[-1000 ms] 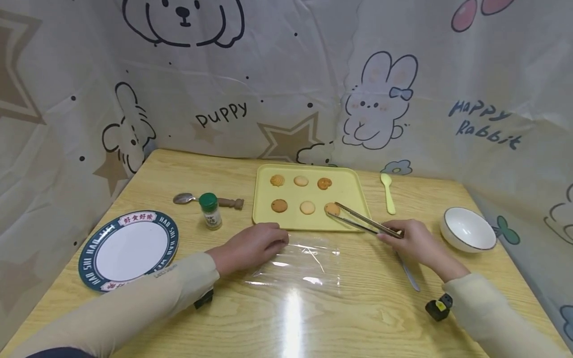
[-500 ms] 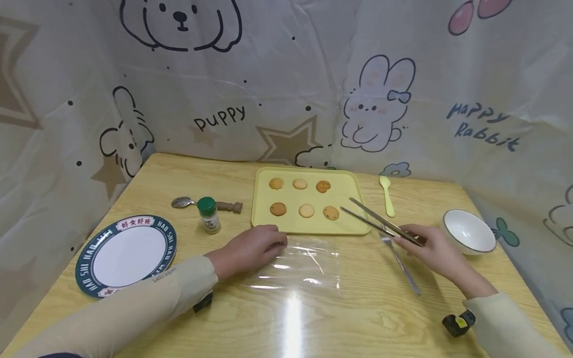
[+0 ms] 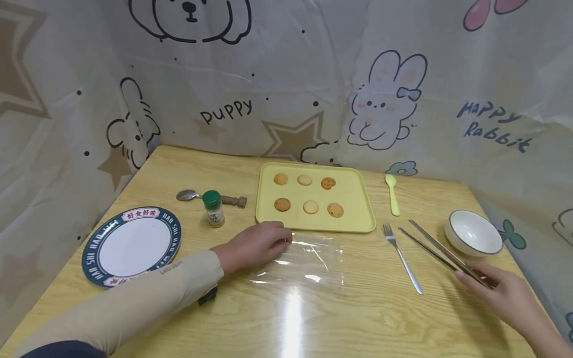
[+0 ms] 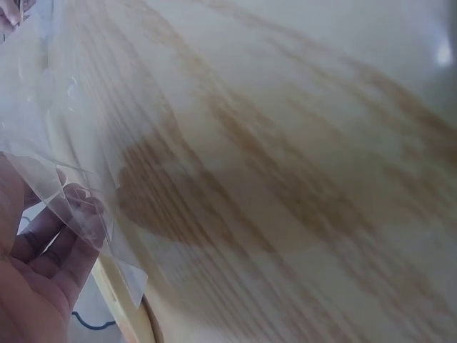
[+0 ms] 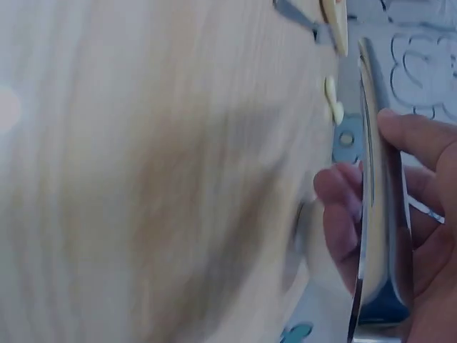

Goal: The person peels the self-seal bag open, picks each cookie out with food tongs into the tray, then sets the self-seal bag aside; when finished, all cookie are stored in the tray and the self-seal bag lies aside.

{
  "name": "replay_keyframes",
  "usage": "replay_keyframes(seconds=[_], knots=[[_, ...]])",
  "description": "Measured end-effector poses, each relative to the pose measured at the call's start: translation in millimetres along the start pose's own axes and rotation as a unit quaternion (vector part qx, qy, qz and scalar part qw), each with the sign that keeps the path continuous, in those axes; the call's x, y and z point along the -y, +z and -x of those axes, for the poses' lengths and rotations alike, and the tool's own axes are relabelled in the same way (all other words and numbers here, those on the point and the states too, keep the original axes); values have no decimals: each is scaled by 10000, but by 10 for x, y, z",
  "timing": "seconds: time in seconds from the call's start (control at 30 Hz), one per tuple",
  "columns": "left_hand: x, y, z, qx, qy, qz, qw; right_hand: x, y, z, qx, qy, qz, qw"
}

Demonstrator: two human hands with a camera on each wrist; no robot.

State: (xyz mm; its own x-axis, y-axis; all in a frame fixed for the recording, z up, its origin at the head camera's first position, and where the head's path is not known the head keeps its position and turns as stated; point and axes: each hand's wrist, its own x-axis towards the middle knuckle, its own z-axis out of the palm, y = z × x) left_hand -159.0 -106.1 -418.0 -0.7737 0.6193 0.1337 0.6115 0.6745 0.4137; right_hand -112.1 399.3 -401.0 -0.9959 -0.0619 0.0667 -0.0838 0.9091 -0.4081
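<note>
My left hand (image 3: 257, 244) holds the left edge of a clear plastic bag (image 3: 313, 263) that lies flat on the table. In the left wrist view the bag's film (image 4: 53, 118) covers the fingertips. My right hand (image 3: 508, 296) grips metal tongs (image 3: 449, 254) over the table's right side, in front of the white bowl (image 3: 473, 233). The tongs' tips are slightly apart, with nothing between them. Two rows of cookies, one of them a speckled cookie (image 3: 335, 210) at the front right, lie on the yellow tray (image 3: 355, 196) beyond the bag.
A fork (image 3: 405, 261) lies between bag and tongs, with a yellow spoon (image 3: 392, 196) behind it. At left are a green-capped shaker (image 3: 214, 209), a brown-handled spoon (image 3: 187, 195) and a blue-rimmed plate (image 3: 134, 246). Printed cloth (image 3: 224, 74) hangs behind the table.
My right hand has drawn the tongs away from the front right cookie, moving right and toward me past the fork. The cookie stays on the tray. My left hand keeps its place on the bag.
</note>
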Motion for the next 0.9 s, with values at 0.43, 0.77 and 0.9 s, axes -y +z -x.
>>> replay_keyframes(seconds=[0.43,0.77,0.9], knots=[[-2,23,-23,-35,69,-64,9999,-324,16,79,310,681,721,9946],[-36,7,21,98,63,-238,9996,-353,89,81,695,548,925,9918],[-15,-17,48,135,135,-390,9991,-261,40,16,1163,429,1040,9868]])
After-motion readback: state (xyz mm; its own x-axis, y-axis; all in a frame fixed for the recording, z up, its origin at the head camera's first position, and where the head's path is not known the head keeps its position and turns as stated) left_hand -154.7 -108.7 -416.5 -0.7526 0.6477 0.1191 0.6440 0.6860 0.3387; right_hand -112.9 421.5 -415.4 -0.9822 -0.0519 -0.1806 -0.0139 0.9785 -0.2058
